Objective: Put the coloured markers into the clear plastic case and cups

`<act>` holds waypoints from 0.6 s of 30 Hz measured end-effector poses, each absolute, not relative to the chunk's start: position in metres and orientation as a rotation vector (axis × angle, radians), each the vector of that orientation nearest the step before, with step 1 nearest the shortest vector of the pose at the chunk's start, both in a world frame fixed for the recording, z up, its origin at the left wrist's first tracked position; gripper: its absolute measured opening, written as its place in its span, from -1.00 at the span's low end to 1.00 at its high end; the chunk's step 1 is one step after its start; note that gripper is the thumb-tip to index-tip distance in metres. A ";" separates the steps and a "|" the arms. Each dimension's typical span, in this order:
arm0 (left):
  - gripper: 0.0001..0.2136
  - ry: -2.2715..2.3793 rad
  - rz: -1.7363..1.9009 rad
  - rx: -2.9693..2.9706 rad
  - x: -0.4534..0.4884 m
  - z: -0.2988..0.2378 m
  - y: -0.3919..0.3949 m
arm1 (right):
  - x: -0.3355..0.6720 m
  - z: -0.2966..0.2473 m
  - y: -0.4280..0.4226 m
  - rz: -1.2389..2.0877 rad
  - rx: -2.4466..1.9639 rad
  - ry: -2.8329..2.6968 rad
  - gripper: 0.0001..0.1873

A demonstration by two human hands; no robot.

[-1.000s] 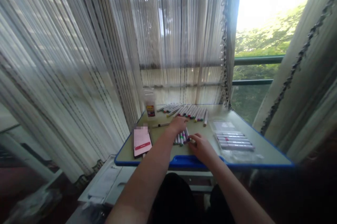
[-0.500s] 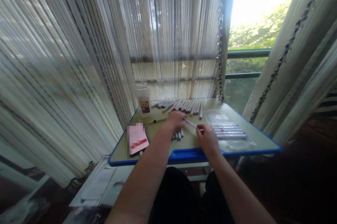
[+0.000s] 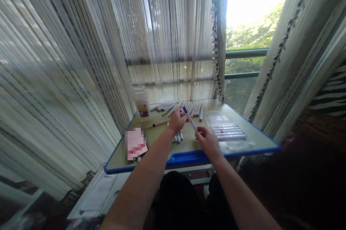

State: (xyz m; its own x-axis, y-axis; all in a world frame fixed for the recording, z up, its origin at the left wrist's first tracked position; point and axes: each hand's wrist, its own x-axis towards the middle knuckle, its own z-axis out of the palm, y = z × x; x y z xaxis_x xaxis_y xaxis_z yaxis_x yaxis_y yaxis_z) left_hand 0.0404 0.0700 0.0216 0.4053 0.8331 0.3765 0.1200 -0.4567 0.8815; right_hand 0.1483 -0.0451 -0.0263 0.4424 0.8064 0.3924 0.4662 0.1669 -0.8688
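Observation:
A white marker [image 3: 192, 122] with a blue cap stands tilted between my two hands, its capped end up and to the left. My right hand [image 3: 208, 140] is closed in a pinch around the marker's lower end. The fingers of my left hand [image 3: 177, 121] are bent against the upper part, just below the blue cap; the exact contact is partly hidden. Beneath my left wrist lie a few short-looking markers [image 3: 178, 137] with purple and green ends, partly covered. Behind my hands, a row of white markers [image 3: 195, 109] with coloured ends is fanned out.
Right of my hands, several markers [image 3: 229, 131] lie in a clear plastic case [image 3: 236, 146]. A lone marker [image 3: 158, 124], a phone [image 3: 136, 143] and a clear labelled container [image 3: 142, 106] are on the left. The table [image 3: 259, 143] has a blue edge; curtains [image 3: 173, 35] hang behind.
The marker between my hands has turned more upright, and its blue cap now shows above my left fingers. The whole view has shifted slightly to the right.

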 end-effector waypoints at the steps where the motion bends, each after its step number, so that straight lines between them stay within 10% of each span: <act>1: -0.66 0.746 1.025 1.741 0.043 0.021 0.068 | 0.149 -0.026 -0.045 0.383 -1.455 -1.186 -0.73; 18: -0.74 0.683 0.438 1.928 0.017 0.043 0.058 | 0.151 -0.023 -0.047 0.437 -1.187 -0.968 -0.49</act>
State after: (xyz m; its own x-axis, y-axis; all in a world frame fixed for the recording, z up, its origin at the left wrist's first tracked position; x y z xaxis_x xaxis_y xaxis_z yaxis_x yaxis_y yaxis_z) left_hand 0.0167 0.0578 0.0428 0.7746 0.6324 0.0055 0.2695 -0.3379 0.9018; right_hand 0.1505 -0.0468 -0.0232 0.5452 0.7374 0.3987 0.1886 0.3555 -0.9155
